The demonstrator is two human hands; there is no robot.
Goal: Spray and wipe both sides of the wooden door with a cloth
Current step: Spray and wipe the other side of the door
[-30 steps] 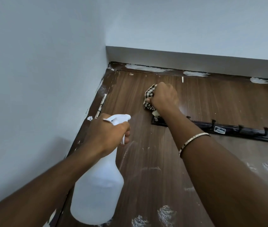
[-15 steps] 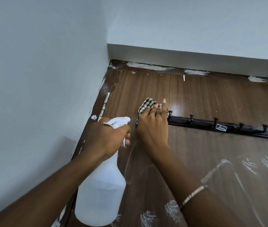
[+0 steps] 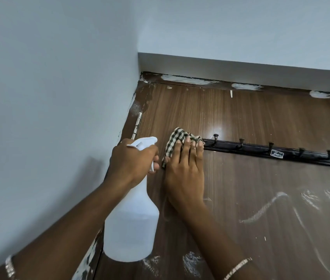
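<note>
Label [image 3: 277, 154] on hook rail [image 3: 251, 148] of wooden door [image 3: 261, 122], script unreadable

The cloth [image 3: 173, 141] is lying on the door [image 3: 251, 122] near its hinge edge, just beside the hook rail's [image 3: 257, 151] left end; the bottle [image 3: 131, 223] is hanging left of it.

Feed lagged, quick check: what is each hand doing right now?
Left hand: grips the spray bottle.
Right hand: flat, pressing the checked cloth on the door.

Brown wooden door [image 3: 240, 122] streaked white, checked cloth [image 3: 175, 140] flat on it under my right hand [image 3: 186, 172], spray bottle [image 3: 131, 223] in my left hand [image 3: 131, 158]
</note>
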